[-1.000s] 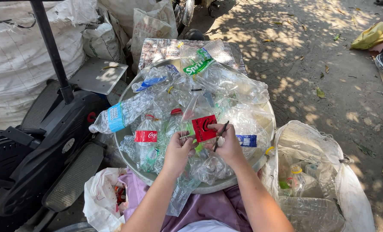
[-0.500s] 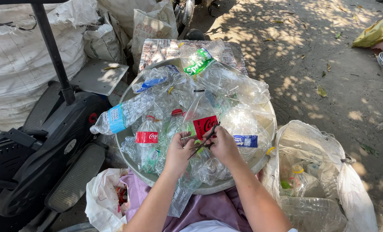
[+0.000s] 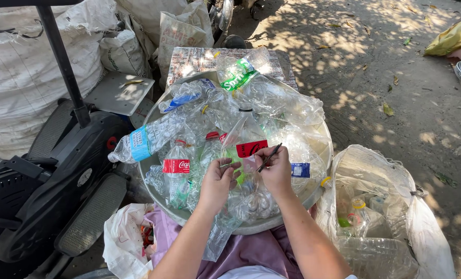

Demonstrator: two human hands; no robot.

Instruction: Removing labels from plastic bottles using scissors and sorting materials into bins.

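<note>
Left hand [image 3: 217,181] grips the clear bottle [image 3: 243,147] atop the basin [image 3: 321,155] pile; right hand [image 3: 276,170] pinches a thin blade [image 3: 269,157] at its red label [image 3: 251,149]. Best to hold the bottle firm and slit away from the fingers.

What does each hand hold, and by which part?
The left hand grips a clear bottle at its body; the right hand holds a thin dark blade by its lower end.

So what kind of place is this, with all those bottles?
Probably an outdoor spot for sorting used plastic. A big round basin is heaped with empty clear bottles, a bag of bottles sits beside it, and bulky white sacks stand on bare dirt ground.
</note>
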